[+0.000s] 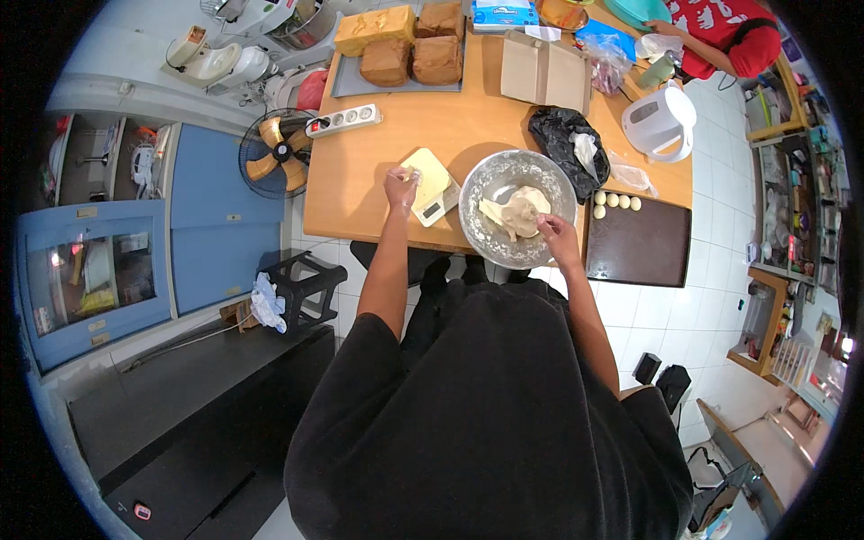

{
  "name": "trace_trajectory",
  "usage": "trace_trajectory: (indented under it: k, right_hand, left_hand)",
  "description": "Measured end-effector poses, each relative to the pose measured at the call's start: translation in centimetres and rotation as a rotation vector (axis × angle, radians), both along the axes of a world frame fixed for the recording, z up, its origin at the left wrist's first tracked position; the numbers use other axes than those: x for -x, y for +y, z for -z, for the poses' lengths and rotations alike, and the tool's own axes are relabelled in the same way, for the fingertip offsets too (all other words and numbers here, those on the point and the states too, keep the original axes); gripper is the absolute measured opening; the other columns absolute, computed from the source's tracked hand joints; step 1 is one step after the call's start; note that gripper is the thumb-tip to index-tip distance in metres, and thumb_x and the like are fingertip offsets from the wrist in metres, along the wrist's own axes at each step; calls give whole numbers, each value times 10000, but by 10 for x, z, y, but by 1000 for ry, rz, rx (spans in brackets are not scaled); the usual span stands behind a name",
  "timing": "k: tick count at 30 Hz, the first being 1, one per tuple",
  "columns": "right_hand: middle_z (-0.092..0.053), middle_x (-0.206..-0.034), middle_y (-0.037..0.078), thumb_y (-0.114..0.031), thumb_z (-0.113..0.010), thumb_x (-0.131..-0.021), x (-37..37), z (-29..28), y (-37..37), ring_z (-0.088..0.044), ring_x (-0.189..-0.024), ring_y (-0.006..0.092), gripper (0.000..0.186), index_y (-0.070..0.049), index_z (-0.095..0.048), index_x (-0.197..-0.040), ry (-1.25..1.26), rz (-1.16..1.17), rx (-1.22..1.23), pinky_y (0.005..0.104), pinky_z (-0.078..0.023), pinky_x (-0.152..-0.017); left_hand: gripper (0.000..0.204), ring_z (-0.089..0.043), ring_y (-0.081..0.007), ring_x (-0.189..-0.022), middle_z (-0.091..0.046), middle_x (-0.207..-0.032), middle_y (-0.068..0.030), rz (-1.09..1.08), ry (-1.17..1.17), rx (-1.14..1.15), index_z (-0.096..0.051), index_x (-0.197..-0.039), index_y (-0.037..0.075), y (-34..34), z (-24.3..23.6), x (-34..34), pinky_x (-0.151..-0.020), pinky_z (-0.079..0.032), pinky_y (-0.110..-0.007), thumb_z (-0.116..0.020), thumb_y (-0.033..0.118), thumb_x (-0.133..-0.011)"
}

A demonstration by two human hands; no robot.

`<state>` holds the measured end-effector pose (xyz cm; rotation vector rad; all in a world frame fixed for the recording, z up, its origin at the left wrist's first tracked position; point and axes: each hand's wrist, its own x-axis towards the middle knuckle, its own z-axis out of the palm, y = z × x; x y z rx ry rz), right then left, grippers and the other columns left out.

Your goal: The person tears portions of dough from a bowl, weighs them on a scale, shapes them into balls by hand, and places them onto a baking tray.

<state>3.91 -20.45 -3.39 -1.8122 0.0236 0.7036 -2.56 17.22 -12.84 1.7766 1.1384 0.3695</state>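
Pale dough lump (515, 212) in floured metal bowl (477, 227), yellow-topped kitchen scale (428, 183) just beside it

Table: you worked at a wooden table (378, 166) with an orange-brown top.
Near edge: you had a kitchen scale (430, 184), a metal bowl (479, 193) of dough and a dark brown board (639, 247) with small dough balls (616, 202).
Middle: you had a white power strip (343, 120), a black bag (562, 135) and a white jug (660, 121).
Far end: you had a grey tray (346, 85) of brown loaves and a flat cardboard box (545, 72).
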Motion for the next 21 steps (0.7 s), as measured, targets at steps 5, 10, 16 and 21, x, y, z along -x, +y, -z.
trace_trajectory:
  k: [5, 10, 16, 21]
  right_hand:
    - [-689, -931, 98, -289, -651, -885, 0, -7, 7, -632, -878, 148, 355, 25, -662, -1051, -3, -26, -16, 279, -474, -802]
    - [-687, -916, 90, -305, -647, -886, -1, 0, 2, -628, -857, 142, 368, 24, -662, -1051, -9, -14, 1, 274, -472, -784]
    - [-673, -854, 71, -259, -636, -891, -2, 7, 0, -626, -832, 138, 302, 19, -658, -1007, 4, 2, -7, 268, -473, -755]
    - [-659, -841, 51, -138, -690, -840, -2, 3, 2, -607, -756, 119, 195, 0, -634, -967, -60, 102, -159, 256, -474, -734]
  left_hand:
    - [219, -627, -127, -652, -664, -841, -82, 84, -36, 42, -658, -993, -24, 11, -8, 7, -519, -499, -238, -660, 147, -855]
    - [207, -615, -114, -661, -675, -760, -84, -1, -44, 203, -671, -831, -40, -4, -37, 0, -596, -487, -278, -642, 161, -867]
    - [263, -624, -116, -661, -638, -773, -56, 5, -145, 67, -646, -980, -13, -8, -44, 1, -503, -467, -245, -574, 236, -936]
    - [253, -485, -82, -588, -557, -678, -9, -115, -285, 156, -618, -898, -12, -18, -68, 2, -533, -400, -244, -519, 213, -960]
